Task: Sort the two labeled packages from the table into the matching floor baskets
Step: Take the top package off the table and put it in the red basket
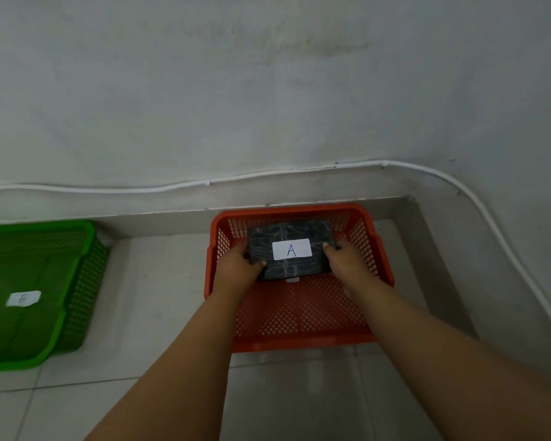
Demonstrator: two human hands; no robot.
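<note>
A black wrapped package [291,232] with a white label marked A is held over the inside of the orange basket [303,340] on the floor. My left hand [237,265] grips its left end and my right hand [344,259] grips its right end. Whether the package touches the basket's bottom I cannot tell. A small white label peeks out under the package's near edge. To the left stands a green basket [77,281] with a white label [23,298] lying on its bottom; its letter is blurred.
Both baskets stand on pale floor tiles [159,281] against a grey wall. A white cable [299,171] runs along the wall above the skirting and curves down at the right. A raised ledge borders the floor behind and to the right of the orange basket.
</note>
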